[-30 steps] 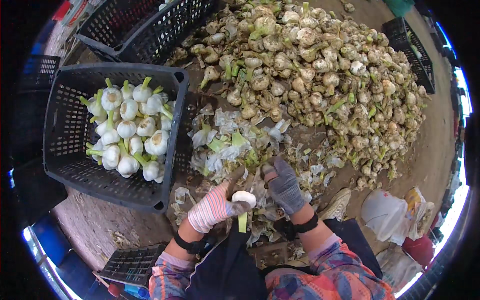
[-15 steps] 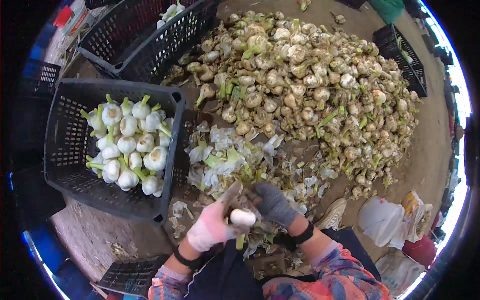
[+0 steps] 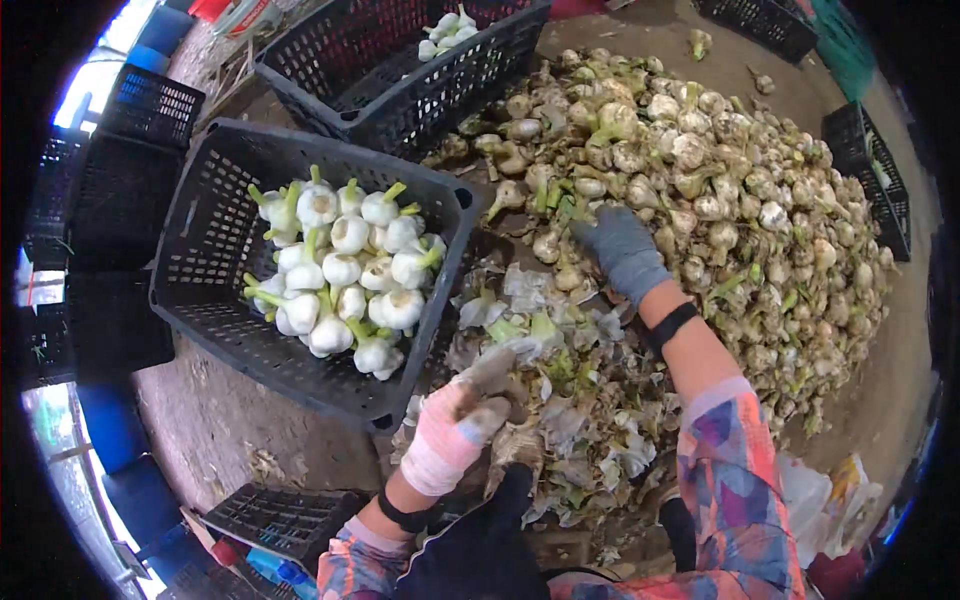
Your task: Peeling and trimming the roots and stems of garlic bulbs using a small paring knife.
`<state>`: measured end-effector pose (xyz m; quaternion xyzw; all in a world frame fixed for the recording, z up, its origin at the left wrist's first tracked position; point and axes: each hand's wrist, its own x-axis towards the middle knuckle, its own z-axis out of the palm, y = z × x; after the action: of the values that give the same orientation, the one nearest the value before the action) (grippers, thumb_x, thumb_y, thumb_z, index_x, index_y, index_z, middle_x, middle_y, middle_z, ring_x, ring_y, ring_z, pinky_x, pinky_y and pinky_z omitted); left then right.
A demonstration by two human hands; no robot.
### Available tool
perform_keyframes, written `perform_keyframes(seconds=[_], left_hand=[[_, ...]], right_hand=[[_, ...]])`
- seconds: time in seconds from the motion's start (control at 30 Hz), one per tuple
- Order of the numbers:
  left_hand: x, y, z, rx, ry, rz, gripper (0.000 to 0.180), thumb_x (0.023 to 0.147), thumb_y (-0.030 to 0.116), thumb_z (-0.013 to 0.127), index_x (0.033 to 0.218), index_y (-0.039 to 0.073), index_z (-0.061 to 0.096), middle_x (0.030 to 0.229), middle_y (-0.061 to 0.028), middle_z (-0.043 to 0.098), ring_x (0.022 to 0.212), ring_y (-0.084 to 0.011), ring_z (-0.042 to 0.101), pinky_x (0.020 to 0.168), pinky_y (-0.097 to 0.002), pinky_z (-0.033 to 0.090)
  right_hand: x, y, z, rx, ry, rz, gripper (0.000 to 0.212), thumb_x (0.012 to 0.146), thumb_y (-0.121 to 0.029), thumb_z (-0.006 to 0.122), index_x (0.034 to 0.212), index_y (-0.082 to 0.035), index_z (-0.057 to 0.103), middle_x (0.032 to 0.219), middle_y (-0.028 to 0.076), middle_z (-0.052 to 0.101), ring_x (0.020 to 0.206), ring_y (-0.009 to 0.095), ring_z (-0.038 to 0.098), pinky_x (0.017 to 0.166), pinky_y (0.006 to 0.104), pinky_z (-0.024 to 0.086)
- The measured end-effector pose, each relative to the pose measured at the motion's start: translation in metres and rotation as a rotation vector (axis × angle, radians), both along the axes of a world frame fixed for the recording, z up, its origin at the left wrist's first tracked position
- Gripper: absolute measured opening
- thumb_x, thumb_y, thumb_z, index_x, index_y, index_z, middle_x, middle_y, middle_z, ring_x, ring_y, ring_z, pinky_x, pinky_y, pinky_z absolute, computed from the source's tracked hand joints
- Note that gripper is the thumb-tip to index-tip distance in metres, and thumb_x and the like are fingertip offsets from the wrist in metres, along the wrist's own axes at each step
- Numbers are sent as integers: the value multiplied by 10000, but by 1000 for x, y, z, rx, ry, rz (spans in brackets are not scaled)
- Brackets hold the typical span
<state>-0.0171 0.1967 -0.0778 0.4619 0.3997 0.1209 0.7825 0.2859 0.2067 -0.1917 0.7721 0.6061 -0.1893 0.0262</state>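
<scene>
My left hand (image 3: 455, 425), in a white and pink glove, is beside the near right corner of a black crate (image 3: 290, 375). Its thumb and fingers are apart, and no bulb shows in them. My right hand (image 3: 622, 255), in a grey glove, reaches onto the left edge of a large heap of soil-stained garlic bulbs (image 3: 740, 215). Its fingertips are down among the bulbs, so their grip is hidden. Clean white garlic bulbs (image 3: 342, 270) with short green stems lie in the crate. Peeled skins and cut stems (image 3: 590, 400) litter the ground between my hands.
Behind the first crate stands another black crate (image 3: 400, 100) with a few white garlic bulbs (image 3: 447, 33). More black crates (image 3: 868, 175) stand beyond the heap and stacked at far left. A crate (image 3: 285, 520) lies low at left. Plastic bags (image 3: 815, 500) rest at lower right.
The white bulb between my hands is no longer in them. My right hand has moved up and away to the heap; my left has opened and stays low. The whole view has shifted.
</scene>
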Motion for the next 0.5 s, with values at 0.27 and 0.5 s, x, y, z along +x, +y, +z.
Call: perform_keyframes(seconds=[0.27, 0.5], left_hand=[[37, -12, -45, 244, -19, -133, 820, 750, 40, 734, 1451, 21, 310, 1370, -161, 459, 1226, -235, 486, 1025, -337, 410], [24, -26, -71, 795, 143, -276, 806, 613, 52, 831, 1325, 53, 454, 1249, -175, 524, 1172, -339, 525, 994, -397, 435]], right_hand=[[-112, -111, 63, 334, 1521, -549, 413, 885, -283, 644, 1191, -7, 606, 1131, 102, 662, 1033, 185, 621, 909, 314, 472], [-116, -142, 73, 146, 1267, -701, 462, 853, -393, 667, 1141, -35, 625, 958, 107, 685, 850, 190, 633, 762, 330, 500]])
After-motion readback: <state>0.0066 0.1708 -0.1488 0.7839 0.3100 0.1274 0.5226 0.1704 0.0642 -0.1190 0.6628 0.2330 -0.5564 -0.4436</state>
